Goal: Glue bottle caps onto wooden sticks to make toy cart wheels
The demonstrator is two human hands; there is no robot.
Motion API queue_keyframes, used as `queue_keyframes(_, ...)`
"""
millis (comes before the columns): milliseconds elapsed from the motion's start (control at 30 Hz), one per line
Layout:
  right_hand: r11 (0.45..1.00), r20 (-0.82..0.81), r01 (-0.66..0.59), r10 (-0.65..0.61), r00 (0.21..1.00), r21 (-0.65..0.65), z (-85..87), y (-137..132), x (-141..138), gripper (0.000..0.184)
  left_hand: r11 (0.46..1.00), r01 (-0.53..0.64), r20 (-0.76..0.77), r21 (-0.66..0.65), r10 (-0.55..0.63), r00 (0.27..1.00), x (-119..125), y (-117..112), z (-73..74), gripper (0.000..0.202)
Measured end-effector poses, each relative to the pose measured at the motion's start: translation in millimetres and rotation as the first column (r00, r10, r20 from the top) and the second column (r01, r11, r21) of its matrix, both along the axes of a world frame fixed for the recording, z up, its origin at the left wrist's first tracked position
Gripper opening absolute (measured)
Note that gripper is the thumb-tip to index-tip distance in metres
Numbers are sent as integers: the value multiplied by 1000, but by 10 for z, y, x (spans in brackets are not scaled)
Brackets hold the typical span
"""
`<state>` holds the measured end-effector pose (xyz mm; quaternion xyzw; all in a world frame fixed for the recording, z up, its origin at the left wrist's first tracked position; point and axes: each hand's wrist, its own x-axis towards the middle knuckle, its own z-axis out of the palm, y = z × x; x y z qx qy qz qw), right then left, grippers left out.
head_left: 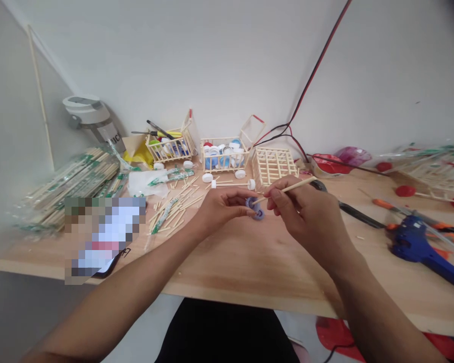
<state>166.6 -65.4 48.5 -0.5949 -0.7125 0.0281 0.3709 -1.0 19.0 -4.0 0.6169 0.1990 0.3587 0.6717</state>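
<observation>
Near the middle of the table, my left hand (221,207) pinches a bluish-purple bottle cap (258,214) between thumb and fingers; I cannot tell whether it is one cap or two together. My right hand (304,206) grips a thin wooden stick (298,185) like a pen. The stick's lower tip meets the cap or sits just inside it. Just behind my hands lies a stick axle with white cap wheels (251,184) at its ends. A small stick-built basket frame (274,166) stands behind my right hand.
Two stick carts (224,157) (170,149) hold caps and tools. Cut stick pieces (179,206) lie left of my hands. Beyond are bundled chopsticks (73,181), a phone (109,234) and a tumbler (93,118). At right lie pliers (357,214) and a blue glue gun (412,242).
</observation>
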Motion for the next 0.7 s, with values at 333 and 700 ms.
queue_keyframes(333, 995, 88, -62, 55, 995, 78, 27, -42, -18, 22, 996, -11, 1, -83, 11, 1000, -23, 10, 29, 34)
queue_keyframes(700, 980, 138, -121, 100, 985, 157, -21, -103, -19, 14, 984, -39, 34, -174, 45, 998, -25, 13, -12, 34)
